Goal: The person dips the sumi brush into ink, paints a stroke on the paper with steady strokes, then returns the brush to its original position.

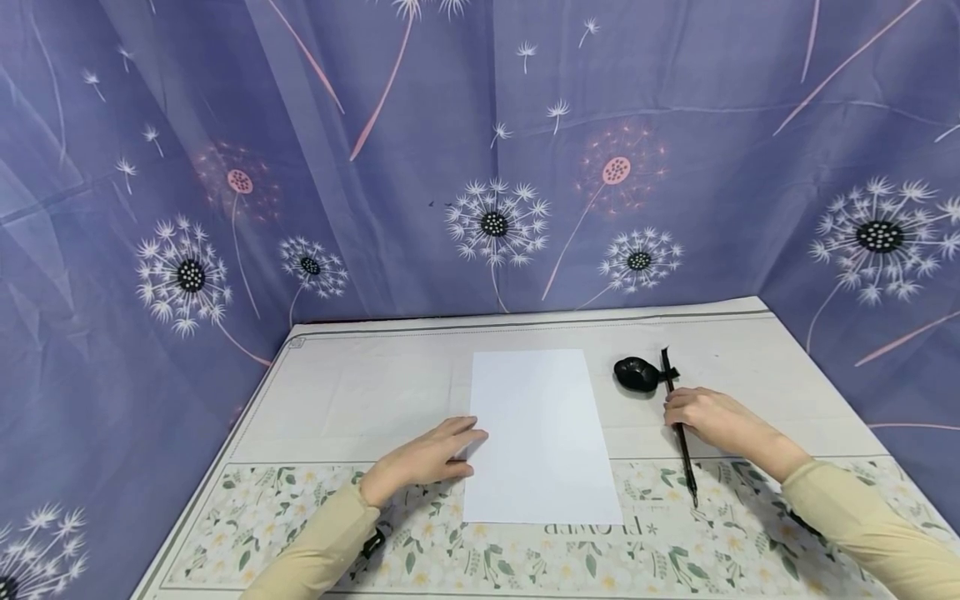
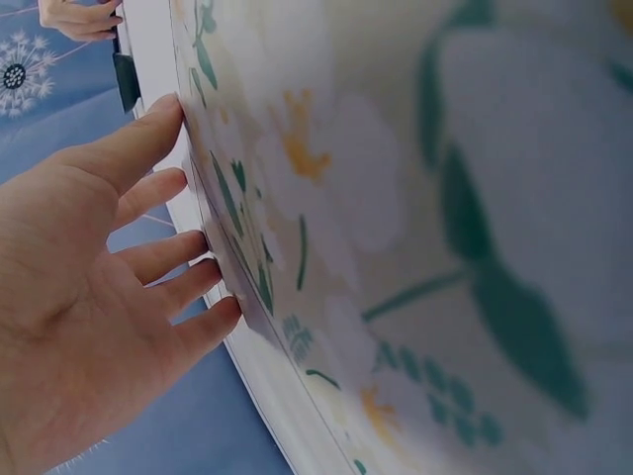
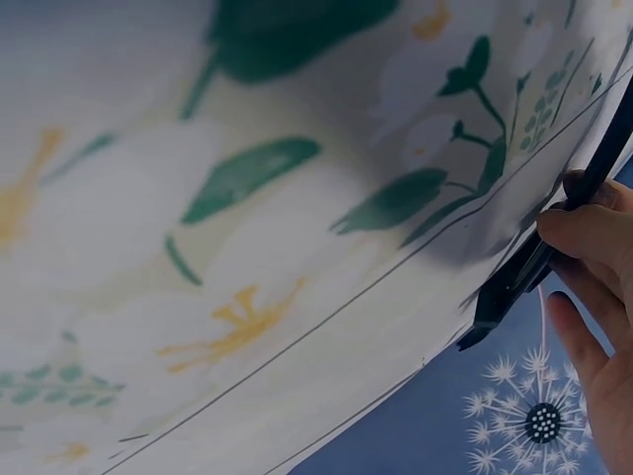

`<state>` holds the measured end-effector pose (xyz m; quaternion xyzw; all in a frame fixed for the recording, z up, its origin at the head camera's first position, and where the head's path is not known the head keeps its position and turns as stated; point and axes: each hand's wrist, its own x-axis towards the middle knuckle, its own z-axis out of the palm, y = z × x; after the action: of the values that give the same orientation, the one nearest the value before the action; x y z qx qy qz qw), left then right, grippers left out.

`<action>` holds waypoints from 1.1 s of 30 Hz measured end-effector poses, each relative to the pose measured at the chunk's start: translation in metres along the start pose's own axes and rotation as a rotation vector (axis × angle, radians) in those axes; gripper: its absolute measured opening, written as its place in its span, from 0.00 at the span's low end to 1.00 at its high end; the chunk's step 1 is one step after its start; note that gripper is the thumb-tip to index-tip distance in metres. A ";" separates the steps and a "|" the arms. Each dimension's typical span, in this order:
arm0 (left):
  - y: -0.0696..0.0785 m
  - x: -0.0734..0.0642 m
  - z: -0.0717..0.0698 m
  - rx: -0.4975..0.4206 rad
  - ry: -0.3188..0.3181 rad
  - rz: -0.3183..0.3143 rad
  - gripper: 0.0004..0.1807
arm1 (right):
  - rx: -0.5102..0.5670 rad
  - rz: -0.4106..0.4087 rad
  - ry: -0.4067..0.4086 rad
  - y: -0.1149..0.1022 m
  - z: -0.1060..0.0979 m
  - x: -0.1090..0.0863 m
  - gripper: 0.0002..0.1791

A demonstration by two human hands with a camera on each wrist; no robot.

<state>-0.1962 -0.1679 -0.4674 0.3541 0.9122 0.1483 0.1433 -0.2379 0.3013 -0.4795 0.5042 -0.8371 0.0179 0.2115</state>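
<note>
A white sheet of paper [image 1: 536, 442] lies in the middle of the table in the head view. My left hand [image 1: 431, 454] rests at its left edge, fingers extended and fingertips touching the sheet; the left wrist view shows the palm of this hand [image 2: 109, 267]. On the right, my right hand [image 1: 708, 417] pinches a black calligraphy brush [image 1: 686, 462] by its handle, dark tip pointing away from me. The brush crosses the short stub of a black, rounded ink dish [image 1: 636, 375]; whether they touch I cannot tell. The right wrist view shows thumb and fingers around the brush [image 3: 605, 139].
A white cloth with a flowered band [image 1: 315, 533] covers the table. Behind and beside it hangs a purple-blue curtain [image 1: 420, 267] with dandelion prints. A small black object [image 1: 372, 543] shows under the left forearm.
</note>
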 end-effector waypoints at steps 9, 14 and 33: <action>0.000 -0.001 0.001 -0.003 -0.001 0.007 0.31 | -0.009 0.017 0.005 -0.004 -0.005 0.004 0.20; -0.001 -0.001 0.002 -0.001 0.002 0.007 0.31 | -0.009 0.021 0.012 -0.005 -0.011 0.007 0.21; -0.001 0.000 0.001 -0.016 0.005 0.008 0.31 | -0.048 -0.011 0.167 0.002 -0.018 0.015 0.21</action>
<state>-0.1965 -0.1683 -0.4691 0.3564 0.9098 0.1570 0.1434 -0.2390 0.2942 -0.4571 0.5004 -0.8138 0.0387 0.2929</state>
